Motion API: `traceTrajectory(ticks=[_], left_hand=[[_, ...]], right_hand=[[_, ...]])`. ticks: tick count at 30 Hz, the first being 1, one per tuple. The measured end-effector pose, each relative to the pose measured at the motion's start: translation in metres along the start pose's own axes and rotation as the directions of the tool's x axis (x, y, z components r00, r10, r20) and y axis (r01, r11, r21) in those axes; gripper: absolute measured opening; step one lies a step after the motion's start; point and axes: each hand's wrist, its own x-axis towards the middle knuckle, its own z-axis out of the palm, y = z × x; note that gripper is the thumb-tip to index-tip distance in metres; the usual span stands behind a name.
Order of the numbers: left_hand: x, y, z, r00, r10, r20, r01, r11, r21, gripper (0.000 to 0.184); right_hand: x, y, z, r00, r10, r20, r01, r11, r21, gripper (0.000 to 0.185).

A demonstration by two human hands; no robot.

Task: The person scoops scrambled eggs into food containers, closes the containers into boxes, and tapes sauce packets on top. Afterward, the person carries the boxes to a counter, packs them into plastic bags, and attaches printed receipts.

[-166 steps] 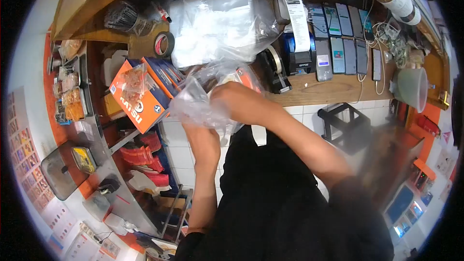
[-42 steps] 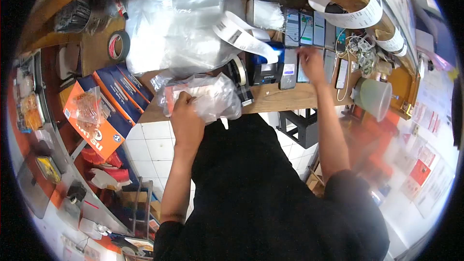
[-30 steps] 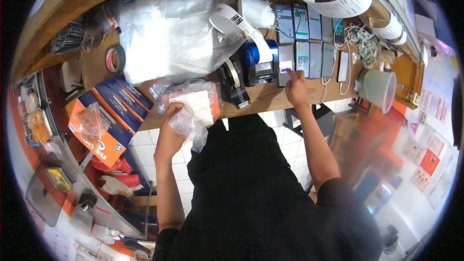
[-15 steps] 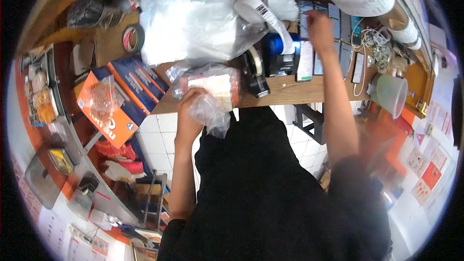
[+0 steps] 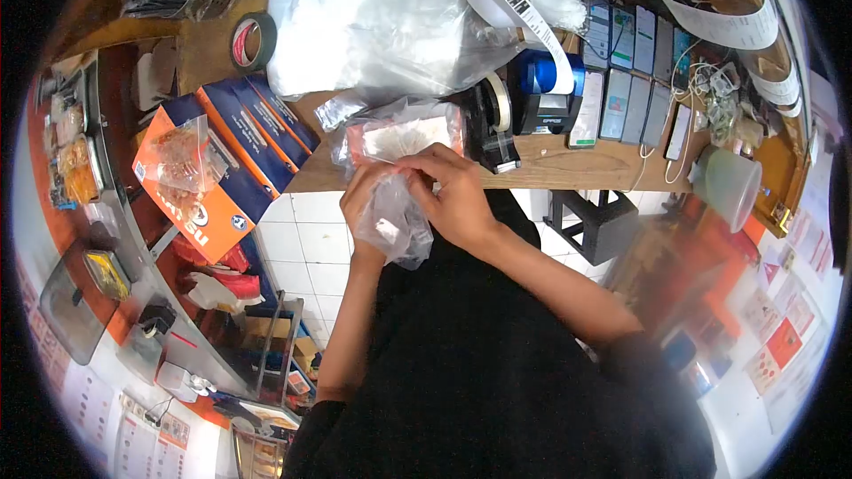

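Note:
A clear plastic bag [image 5: 395, 229] hangs below my two hands at the counter's front edge; its upper part surrounds an orange-and-white package [image 5: 406, 136]. My left hand [image 5: 362, 198] is closed on the bag's gathered plastic. My right hand [image 5: 451, 188] pinches the same plastic beside it, fingertips close to my left hand's. A tape dispenser [image 5: 493, 124] stands just right of the package. Right of that is a blue-and-black receipt printer [image 5: 543, 93] with a long curled paper strip [image 5: 519, 13] coming out.
Stacked clear bags [image 5: 364, 27] cover the back of the wooden counter [image 5: 568, 167]. Orange-and-blue boxes [image 5: 213, 168] stand left, beneath a black tape roll [image 5: 253, 41]. Several phones [image 5: 614, 102] and a greenish tub [image 5: 729, 188] are right; a black stool [image 5: 593, 223] stands below.
My right hand has come down from the phones to the bag beside my left hand. Earlier it touched a phone while my left hand held the bag. The view has shifted.

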Motion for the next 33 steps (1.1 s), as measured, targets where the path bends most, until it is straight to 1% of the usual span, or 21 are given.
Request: traceTrajectory(ticks=[1, 2, 4, 8, 10, 11, 12, 13, 14, 16, 17, 18, 20, 21, 22, 24, 25, 27, 28, 31, 33], left_hand=[[-0.003, 0.007, 0.000, 0.998, -0.069, -0.011, 0.069, 0.998, 0.007, 0.024], [-0.006, 0.006, 0.002, 0.998, -0.066, -0.009, 0.066, 0.998, 0.005, 0.024], [-0.010, 0.005, 0.003, 0.990, -0.112, -0.083, 0.104, 0.990, -0.092, 0.025], [-0.008, 0.013, 0.004, 0.990, -0.101, -0.096, 0.098, 0.995, -0.034, 0.027], [-0.005, 0.018, 0.003, 0.990, 0.113, -0.086, -0.095, 0.977, 0.189, 0.030], [-0.007, 0.021, 0.004, 0.990, 0.112, -0.084, -0.095, 0.978, 0.185, 0.030], [-0.010, 0.025, 0.005, 0.978, -0.108, -0.181, 0.117, 0.992, 0.041, 0.030], [-0.014, 0.027, 0.006, 0.912, -0.333, -0.240, 0.313, 0.942, -0.119, 0.029], [-0.016, 0.028, 0.004, 0.911, -0.334, -0.240, 0.312, 0.942, -0.125, 0.029], [-0.013, 0.025, -0.004, 0.949, -0.276, -0.152, 0.287, 0.956, 0.056, 0.026], [-0.015, 0.023, -0.010, 0.951, -0.299, -0.076, 0.301, 0.953, 0.021, 0.025], [-0.009, 0.026, -0.007, 0.955, -0.286, -0.082, 0.288, 0.957, 0.015, 0.025], [-0.004, 0.035, -0.005, 0.994, 0.087, -0.058, -0.068, 0.960, 0.272, 0.026], [-0.003, 0.033, -0.010, 0.997, 0.065, -0.039, -0.049, 0.948, 0.315, 0.023], [-0.007, 0.034, -0.011, 0.998, 0.060, -0.035, -0.046, 0.947, 0.318, 0.023], [-0.013, 0.039, -0.010, 0.959, -0.258, -0.119, 0.268, 0.960, 0.075, 0.023], [-0.015, 0.037, -0.012, 0.958, -0.259, -0.124, 0.269, 0.960, 0.076, 0.023], [-0.017, 0.035, -0.015, 0.944, -0.329, 0.005, 0.325, 0.935, 0.141, 0.029], [-0.017, 0.038, -0.014, 0.944, -0.329, 0.001, 0.325, 0.935, 0.140, 0.029], [-0.017, 0.046, -0.009, 0.929, -0.365, 0.055, 0.356, 0.925, 0.135, 0.029], [-0.014, 0.045, -0.008, 0.942, -0.330, 0.052, 0.323, 0.939, 0.122, 0.032]], right_hand=[[0.001, 0.002, -0.002, 0.999, 0.015, 0.037, -0.016, 1.000, 0.007, 0.020], [0.001, 0.004, -0.004, 0.999, 0.014, 0.034, -0.014, 1.000, 0.006, 0.020], [0.001, 0.005, -0.009, 0.994, 0.039, 0.106, -0.031, 0.997, -0.075, 0.024], [-0.001, 0.002, -0.014, 0.980, 0.075, 0.184, -0.053, 0.991, -0.120, 0.029], [-0.001, 0.001, -0.016, 0.978, 0.006, 0.208, 0.005, 0.999, -0.052, 0.031], [-0.001, 0.002, -0.017, 0.979, 0.009, 0.206, 0.003, 0.998, -0.056, 0.031], [0.001, 0.005, -0.019, 0.970, 0.004, 0.244, 0.007, 0.999, -0.046, 0.032], [0.000, 0.007, -0.020, 0.959, 0.001, 0.284, 0.009, 0.999, -0.036, 0.033], [-0.002, 0.010, -0.017, 0.959, 0.002, 0.284, 0.010, 0.999, -0.042, 0.033], [0.001, 0.012, -0.012, 0.932, 0.147, 0.330, -0.196, 0.973, 0.122, 0.039], [0.002, 0.011, -0.014, 0.942, 0.156, 0.295, -0.181, 0.982, 0.059, 0.038], [0.006, 0.010, -0.017, 0.945, 0.144, 0.295, -0.167, 0.985, 0.054, 0.038], [0.006, 0.011, -0.020, 0.955, -0.063, 0.291, 0.038, 0.995, 0.089, 0.032], [0.004, 0.016, -0.017, 0.949, -0.130, 0.287, 0.129, 0.991, 0.021, 0.032], [0.000, 0.021, -0.012, 0.950, -0.126, 0.287, 0.123, 0.992, 0.025, 0.032], [-0.004, 0.025, -0.005, 0.967, -0.078, 0.241, 0.063, 0.996, 0.068, 0.033], [-0.004, 0.023, -0.006, 0.966, -0.080, 0.245, 0.065, 0.995, 0.071, 0.033], [-0.004, 0.016, -0.011, 0.953, -0.053, 0.298, 0.071, 0.996, -0.051, 0.035], [-0.003, 0.013, -0.012, 0.952, -0.055, 0.302, 0.074, 0.996, -0.050, 0.035], [-0.006, 0.006, -0.013, 0.963, -0.034, 0.268, 0.046, 0.998, -0.038, 0.034], [-0.006, 0.000, -0.014, 0.976, -0.038, 0.214, 0.048, 0.998, -0.042, 0.032]])
